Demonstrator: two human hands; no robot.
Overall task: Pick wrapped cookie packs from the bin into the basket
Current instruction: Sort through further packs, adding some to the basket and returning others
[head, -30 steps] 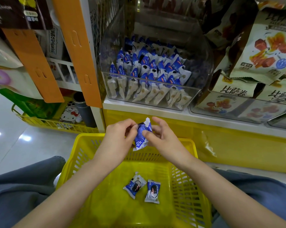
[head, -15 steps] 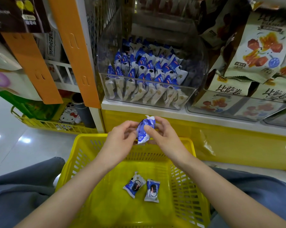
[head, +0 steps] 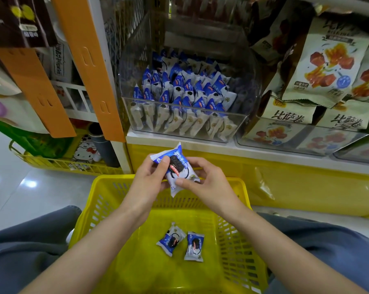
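Blue-white pack (head: 175,169) is pinched between left hand (head: 148,179) and right hand (head: 207,183), hovering over the basket (head: 113,183) rim. Two packs (head: 180,242) already inside, bin (head: 187,128) still loaded. Next up, I'd guess: just let go over the basket.

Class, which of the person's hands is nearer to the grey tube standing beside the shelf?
Left. The left hand, gripping the cookie pack, is just right of and below the grey tube. The right hand holds the pack's other side, farther right.
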